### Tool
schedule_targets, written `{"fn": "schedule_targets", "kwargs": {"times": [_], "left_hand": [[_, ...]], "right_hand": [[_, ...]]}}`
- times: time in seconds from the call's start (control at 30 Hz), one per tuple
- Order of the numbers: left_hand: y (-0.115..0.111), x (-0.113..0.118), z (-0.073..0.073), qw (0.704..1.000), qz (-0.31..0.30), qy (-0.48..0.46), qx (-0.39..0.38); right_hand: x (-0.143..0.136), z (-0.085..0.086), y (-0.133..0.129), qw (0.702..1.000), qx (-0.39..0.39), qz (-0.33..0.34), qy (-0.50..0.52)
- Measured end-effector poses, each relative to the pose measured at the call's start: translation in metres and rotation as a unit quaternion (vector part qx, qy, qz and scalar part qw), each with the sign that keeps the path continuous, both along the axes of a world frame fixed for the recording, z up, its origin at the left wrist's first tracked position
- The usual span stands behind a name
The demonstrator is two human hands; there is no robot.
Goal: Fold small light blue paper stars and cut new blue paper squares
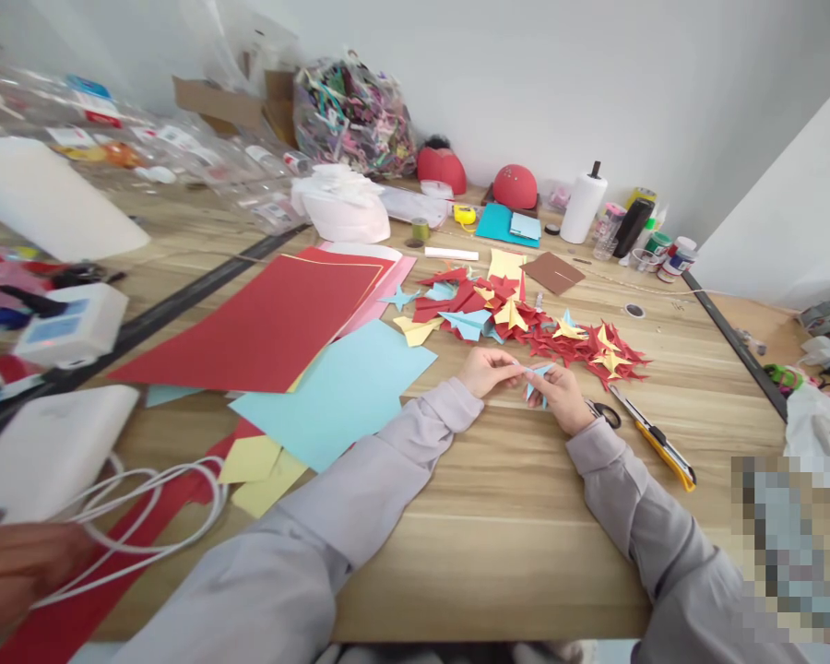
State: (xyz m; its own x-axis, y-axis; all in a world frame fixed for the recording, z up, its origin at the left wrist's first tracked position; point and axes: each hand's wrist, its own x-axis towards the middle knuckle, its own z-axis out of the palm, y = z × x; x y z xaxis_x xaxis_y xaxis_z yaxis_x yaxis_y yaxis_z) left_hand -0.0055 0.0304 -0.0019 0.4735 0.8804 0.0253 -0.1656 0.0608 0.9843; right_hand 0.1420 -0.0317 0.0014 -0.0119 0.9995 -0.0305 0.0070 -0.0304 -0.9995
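Observation:
Between my hands, just in front of a heap of folded shapes, is a small piece of folded light-blue paper [539, 373]. My left hand [488, 371] pinches its left tip between thumb and fingers. My right hand [565, 395] grips the other side, fingers curled round it, so part of the paper is hidden. Behind them lies the heap of folded paper stars and planes [467, 297] in red, yellow and blue. Black-handled scissors [605, 413] lie partly covered by my right hand, and a yellow utility knife [657, 438] rests to the right of it.
Red sheets [269, 318] and a large light-blue sheet [332, 392] lie left of my hands. A white cable [156, 475] coils at the lower left, near another person's hand [24, 572]. Bottles [678, 260] and a white paper roll [584, 207] stand at the back right.

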Motion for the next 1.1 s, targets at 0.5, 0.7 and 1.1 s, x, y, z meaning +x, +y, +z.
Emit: {"fn": "schedule_targets", "kwargs": {"times": [0.5,0.7,1.1], "left_hand": [[0.0057,-0.0027,-0.0077,0.994,-0.063,-0.053,-0.067],[0.0058,-0.0032,-0.0079,0.991,-0.054,-0.092,-0.078],[0.0022,-0.0035,-0.0039,0.999,-0.036,-0.033,0.002]], "right_hand": [[0.0006,-0.0002,0.0022,1.000,-0.009,-0.011,0.027],[0.0008,0.0023,0.0015,0.999,-0.004,-0.017,0.036],[0.0003,0.0046,0.0006,0.998,-0.034,-0.009,0.044]]}}
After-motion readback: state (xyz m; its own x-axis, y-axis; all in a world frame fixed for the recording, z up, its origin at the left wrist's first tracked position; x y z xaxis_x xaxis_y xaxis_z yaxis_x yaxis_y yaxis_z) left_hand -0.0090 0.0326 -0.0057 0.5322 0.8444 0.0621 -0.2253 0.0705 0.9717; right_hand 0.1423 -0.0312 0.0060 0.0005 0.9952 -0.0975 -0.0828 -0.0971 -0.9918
